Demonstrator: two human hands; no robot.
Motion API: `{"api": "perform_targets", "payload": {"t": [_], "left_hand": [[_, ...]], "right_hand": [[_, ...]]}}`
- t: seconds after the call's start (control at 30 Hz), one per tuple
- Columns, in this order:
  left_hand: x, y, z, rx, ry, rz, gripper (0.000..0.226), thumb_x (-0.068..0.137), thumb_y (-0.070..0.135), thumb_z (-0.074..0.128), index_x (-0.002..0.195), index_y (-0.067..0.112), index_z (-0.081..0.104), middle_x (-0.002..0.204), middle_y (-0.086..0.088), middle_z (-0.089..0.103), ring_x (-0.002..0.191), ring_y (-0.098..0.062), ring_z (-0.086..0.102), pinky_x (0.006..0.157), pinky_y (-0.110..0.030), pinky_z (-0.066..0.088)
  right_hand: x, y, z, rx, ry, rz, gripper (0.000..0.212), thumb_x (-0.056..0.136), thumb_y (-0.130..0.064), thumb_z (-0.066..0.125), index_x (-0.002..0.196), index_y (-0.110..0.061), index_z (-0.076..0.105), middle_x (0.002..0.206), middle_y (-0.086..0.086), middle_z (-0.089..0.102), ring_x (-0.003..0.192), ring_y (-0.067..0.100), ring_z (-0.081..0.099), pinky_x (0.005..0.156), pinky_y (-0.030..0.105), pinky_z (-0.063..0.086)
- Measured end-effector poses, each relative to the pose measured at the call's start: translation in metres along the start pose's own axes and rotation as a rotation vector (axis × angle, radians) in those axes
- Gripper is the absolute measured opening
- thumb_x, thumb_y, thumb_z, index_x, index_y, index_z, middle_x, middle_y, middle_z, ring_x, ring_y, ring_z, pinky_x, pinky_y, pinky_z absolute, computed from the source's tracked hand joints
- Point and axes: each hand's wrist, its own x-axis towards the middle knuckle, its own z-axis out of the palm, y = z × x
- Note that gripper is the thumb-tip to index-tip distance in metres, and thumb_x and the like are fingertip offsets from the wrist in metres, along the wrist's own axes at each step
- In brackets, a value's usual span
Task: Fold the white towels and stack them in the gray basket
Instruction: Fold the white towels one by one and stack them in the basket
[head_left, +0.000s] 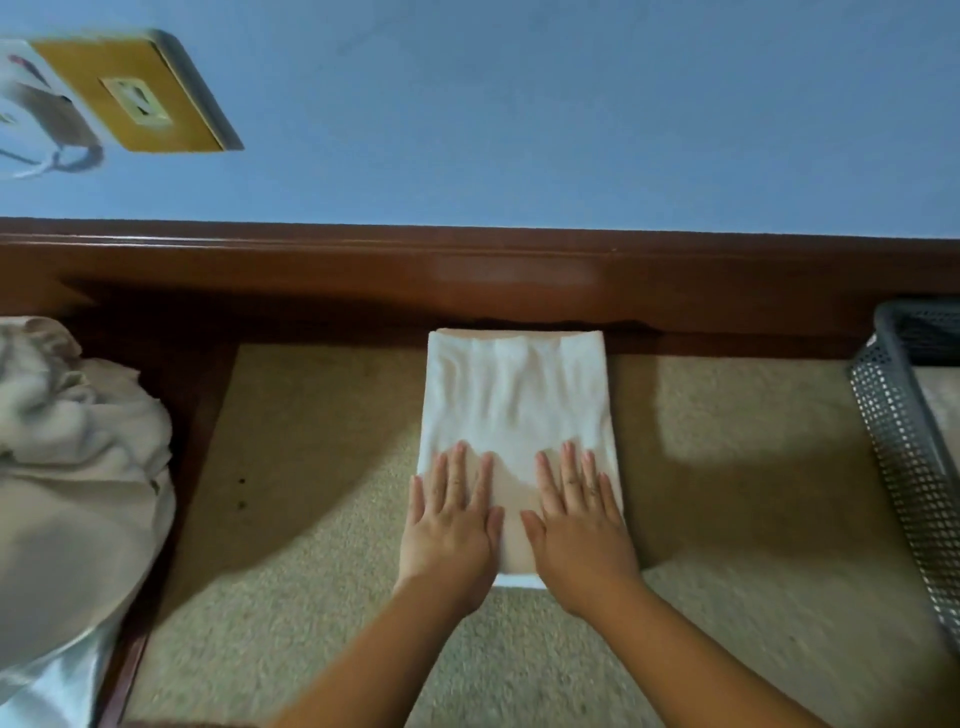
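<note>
Towel in work: I see one white towel (517, 415) folded into a long rectangle, lying flat on the beige carpeted surface (291, 467) with its far end touching the dark wooden ledge (467, 265).
Left hand: my left hand (452, 525) lies palm down on the near left part of the towel, fingers straight and slightly spread — pressing, not gripping.
Right hand: my right hand (579, 525) lies palm down on the near right part of the same towel, fingers straight and spread — also flat, holding nothing.
Hand spacing: the two hands sit just beside each other, thumbs near but apart, with a strip of towel showing between them.
Towel surface: the far half shows lengthwise wrinkles; the near edge shows just below the wrists.
Gray basket: I see a gray perforated basket (904, 467) at the right edge, well apart from the towel; something pale lies inside it, but I cannot tell what.
Unfolded pile: a crumpled heap of pale cloth (78, 467) lies at the left edge.
Background: a blue wall (519, 114) rises behind the ledge, with a yellow outlet plate (135, 98) at upper left.
</note>
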Motion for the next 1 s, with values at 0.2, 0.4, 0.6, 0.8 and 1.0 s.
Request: {"api": "perform_targets", "payload": {"t": [0.2, 0.4, 0.6, 0.8, 1.0], "left_hand": [[-0.057, 0.000, 0.016, 0.064, -0.087, 0.123, 0.095, 0.098, 0.029, 0.039, 0.155, 0.015, -0.036, 0.158, -0.014, -0.048, 0.146, -0.032, -0.045, 0.128, -0.050, -0.013], [-0.033, 0.000, 0.027, 0.153, -0.006, 0.030, 0.094, 0.105, 0.011, 0.044, 0.153, 0.006, -0.036, 0.159, -0.020, -0.043, 0.153, -0.036, -0.031, 0.127, -0.045, -0.014], [-0.029, -0.002, 0.018, 0.206, -0.031, 0.052, 0.093, 0.105, 0.008, 0.048, 0.157, 0.004, -0.029, 0.165, -0.026, -0.029, 0.157, -0.039, -0.017, 0.131, -0.047, 0.000], [-0.051, 0.002, -0.047, 0.164, -0.065, 0.140, 0.089, 0.101, 0.010, 0.057, 0.164, 0.007, -0.008, 0.171, -0.021, 0.008, 0.156, -0.034, 0.025, 0.122, -0.043, 0.033], [-0.118, -0.012, -0.108, 0.106, 0.108, 0.442, 0.039, 0.088, 0.019, 0.053, 0.125, 0.018, 0.045, 0.112, 0.002, 0.051, 0.076, -0.022, 0.055, 0.056, -0.036, 0.042]], "right_hand": [[-0.065, 0.010, 0.018, -0.049, -0.047, -0.142, 0.078, 0.094, -0.035, 0.033, 0.165, -0.012, 0.009, 0.172, 0.013, -0.009, 0.159, 0.032, -0.013, 0.124, 0.050, 0.003], [-0.049, 0.013, 0.021, -0.163, 0.055, -0.153, 0.069, 0.094, -0.008, 0.008, 0.162, 0.002, 0.004, 0.168, 0.030, -0.002, 0.157, 0.047, -0.002, 0.126, 0.059, 0.017], [-0.049, 0.011, 0.002, -0.256, -0.029, -0.154, 0.078, 0.087, 0.005, 0.061, 0.156, 0.012, 0.025, 0.159, 0.038, 0.024, 0.150, 0.049, 0.028, 0.119, 0.057, 0.035], [-0.068, -0.004, -0.083, -0.133, -0.010, -0.136, 0.068, 0.082, 0.001, 0.073, 0.145, -0.002, 0.046, 0.145, 0.019, 0.054, 0.130, 0.034, 0.057, 0.092, 0.041, 0.053], [-0.126, 0.013, -0.155, -0.011, 0.034, -0.223, 0.030, 0.090, -0.017, 0.055, 0.116, -0.030, 0.046, 0.109, -0.010, 0.047, 0.094, 0.012, 0.047, 0.063, 0.032, 0.047]]}}
